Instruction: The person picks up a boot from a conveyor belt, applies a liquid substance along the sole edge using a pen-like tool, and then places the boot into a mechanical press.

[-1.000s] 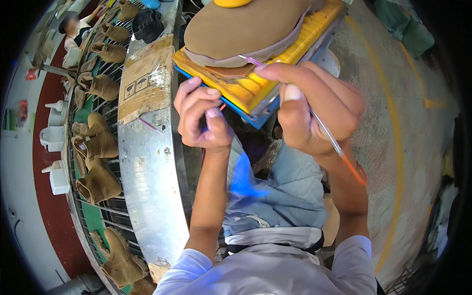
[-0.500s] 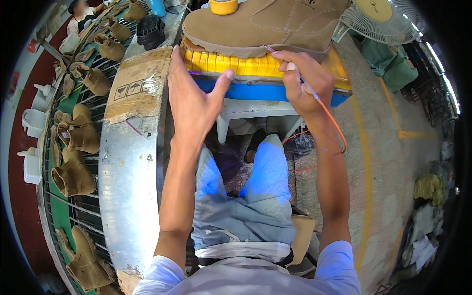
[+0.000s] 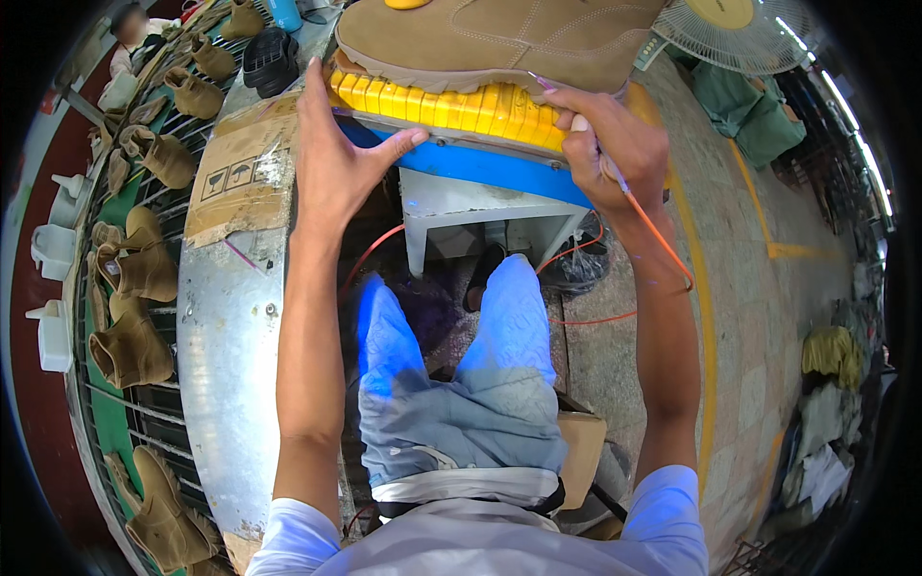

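A tan suede boot lies lengthwise on a support wrapped in yellow tape, with a blue edge below. Pinched in my right hand is a slim pen-like tool with an orange cord. Its tip points at the line where the boot's upper meets the sole, toward the heel half. At the toe end, my left hand is spread, fingers along the end of the support and thumb over the blue edge. The boot's top runs out of view.
A metal bench with cardboard on it runs along my left. Beyond it, a rack holds several tan boots; a person is at its far end. A fan stands at far right. A white stool supports the work.
Boot and support sit further left and higher in view, slightly turned. My right hand has moved the tool tip along the sole line toward the heel. My left hand stays at the toe.
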`<action>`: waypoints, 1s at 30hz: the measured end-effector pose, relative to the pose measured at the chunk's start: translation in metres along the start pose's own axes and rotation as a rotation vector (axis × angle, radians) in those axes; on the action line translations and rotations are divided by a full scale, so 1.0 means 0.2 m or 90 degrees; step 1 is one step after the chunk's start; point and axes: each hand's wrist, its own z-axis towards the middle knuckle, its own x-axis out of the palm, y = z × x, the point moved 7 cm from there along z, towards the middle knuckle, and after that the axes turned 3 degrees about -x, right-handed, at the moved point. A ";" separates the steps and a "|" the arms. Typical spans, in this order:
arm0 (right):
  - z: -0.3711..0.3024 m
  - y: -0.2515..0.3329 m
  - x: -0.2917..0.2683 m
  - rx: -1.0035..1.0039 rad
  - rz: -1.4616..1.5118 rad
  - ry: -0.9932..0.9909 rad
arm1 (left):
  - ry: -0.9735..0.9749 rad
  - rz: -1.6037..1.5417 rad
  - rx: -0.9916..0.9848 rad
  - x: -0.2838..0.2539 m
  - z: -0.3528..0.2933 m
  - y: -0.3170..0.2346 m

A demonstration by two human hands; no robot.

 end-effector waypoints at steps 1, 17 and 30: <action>-0.02 -0.01 -0.01 -0.004 -0.016 0.003 | 0.010 -0.002 0.006 0.01 0.01 0.01; -0.01 0.08 -0.26 0.076 -0.055 0.050 | -0.059 -0.169 0.172 0.22 -0.23 -0.48; -0.02 0.06 -0.23 0.102 0.106 -0.020 | 0.018 -0.104 0.216 0.20 -0.51 -0.61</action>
